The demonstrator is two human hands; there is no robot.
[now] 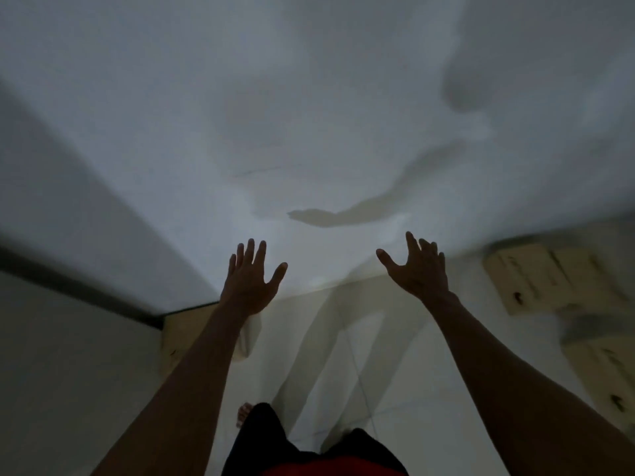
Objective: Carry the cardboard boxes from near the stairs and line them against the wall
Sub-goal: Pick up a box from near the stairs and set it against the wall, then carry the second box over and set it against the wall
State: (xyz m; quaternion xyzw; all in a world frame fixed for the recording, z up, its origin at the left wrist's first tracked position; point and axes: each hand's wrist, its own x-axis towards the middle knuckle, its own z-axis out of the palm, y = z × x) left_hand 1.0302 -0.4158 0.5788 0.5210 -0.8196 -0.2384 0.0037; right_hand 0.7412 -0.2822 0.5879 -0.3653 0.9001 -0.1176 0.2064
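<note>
Both my arms reach forward toward a white wall (pixel 309 115). My left hand (pixel 249 283) is empty, its fingers spread apart. My right hand (pixel 419 269) is also empty, with fingers parted and slightly curled. A cardboard box (pixel 549 280) with dark markings stands on the floor against the wall to the right, blurred. A second cardboard box (pixel 601 372) lies nearer to me along the right edge. Part of another cardboard box (pixel 182 338) shows at the left, behind my left forearm, next to a white cloth-like thing. Neither hand touches a box.
The floor (pixel 395 389) is pale tile. On the left a white panel (pixel 68 355) with a dark top edge (pixel 86 286) runs toward the wall corner. My bare foot (pixel 244 413) and dark shorts show at the bottom. The scene is dim and motion-blurred.
</note>
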